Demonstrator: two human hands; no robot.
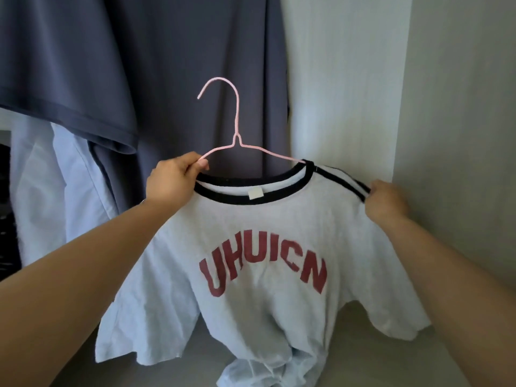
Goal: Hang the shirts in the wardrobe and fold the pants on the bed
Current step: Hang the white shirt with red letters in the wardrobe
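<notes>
The left hand (174, 178) pinches the left arm of a thin pink wire hanger (237, 115) between thumb and fingers, while the right hand (386, 203) grips the black-striped shoulder of a white T-shirt with a black ringer collar (265, 227). The hanger's right arm runs inside the collar. Arched red letters (276, 258) across the chest read "UHUICN"; a small white neck label (254, 194) looks blank. The shirt's hem rests bunched on the pale wardrobe floor (391, 358). Behind hang a dark slate-blue T-shirt (181, 51) and a light blue shirt (69, 169).
</notes>
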